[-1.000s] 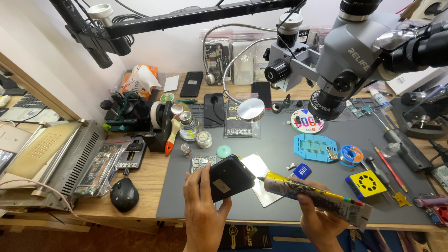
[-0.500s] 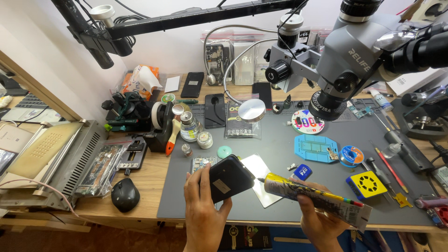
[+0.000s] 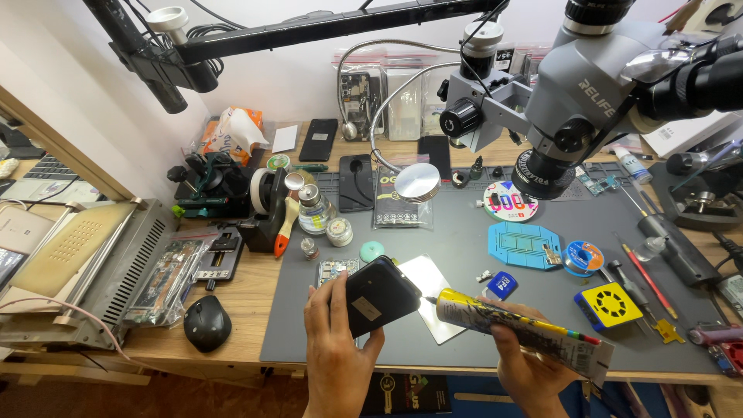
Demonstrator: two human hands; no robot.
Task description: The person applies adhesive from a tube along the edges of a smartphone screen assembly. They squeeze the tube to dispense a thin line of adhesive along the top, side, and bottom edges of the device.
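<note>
A grey work mat [image 3: 480, 255] covered most of the desk [image 3: 240, 298], with a large microscope head [image 3: 596, 93] hanging over its 1 o'clock corner. At 9 o'clock of the mat lay a perforated metal machine [image 3: 85, 263], and a black mouse [image 3: 207, 323] sat at its 5 o'clock side. On the mat itself a blue fixture plate [image 3: 524, 245] lay at about 3 o'clock of centre, a yellow square block [image 3: 608, 305] at 4 o'clock, and a small blue solder spool [image 3: 581, 256] between the two.

At 6 o'clock of the mat, the left hand [image 3: 334, 348] held a black phone [image 3: 379, 294] tilted, raised off the mat above a shiny metal plate [image 3: 430, 297]. Its fingers were wrapped closed round the phone's lower left edge, thumb on the face. The right hand [image 3: 526, 364] gripped a long printed glue tube [image 3: 520, 329], fingers curled shut about its middle, the thin black nozzle pointing toward 9 o'clock and almost touching the phone's right edge.

Judging by this pose, glue was being run along the phone's rim. To do that well, the phone would want to be kept steady at that tilt, the nozzle tip laid right on the edge seam, and the tube squeezed lightly and evenly so that a thin, unbroken bead came out rather than a blob that might spread onto the face.
</note>
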